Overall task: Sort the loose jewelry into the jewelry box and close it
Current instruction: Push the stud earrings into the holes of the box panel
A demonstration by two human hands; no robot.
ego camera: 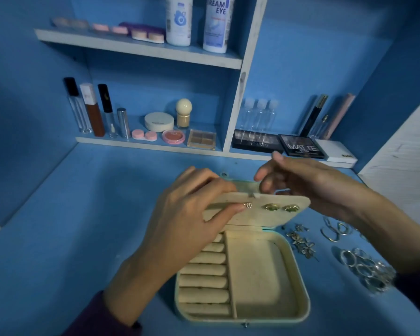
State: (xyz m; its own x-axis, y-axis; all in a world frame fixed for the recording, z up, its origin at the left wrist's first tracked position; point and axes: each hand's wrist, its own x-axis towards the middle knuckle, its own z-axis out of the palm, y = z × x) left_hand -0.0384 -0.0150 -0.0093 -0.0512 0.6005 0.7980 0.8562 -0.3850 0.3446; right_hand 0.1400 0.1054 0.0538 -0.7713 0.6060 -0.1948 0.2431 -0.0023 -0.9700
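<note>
At centre the left hand (187, 214) pinches a stud earring (247, 205) onto the earring panel (272, 218); the right hand (308, 185), its grip unclear behind the panel, probably must fasten the back.

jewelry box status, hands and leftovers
Left hand pinches earring panel, thumb on gold stud. Right hand behind panel, grip hidden. Jewelry box open; rings and earrings loose on its right.

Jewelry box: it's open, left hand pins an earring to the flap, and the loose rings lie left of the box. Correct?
No. The head view shows the loose rings right of the jewelry box, not left. The rest stands: the box is open and the left hand holds an earring against the flap.
</note>
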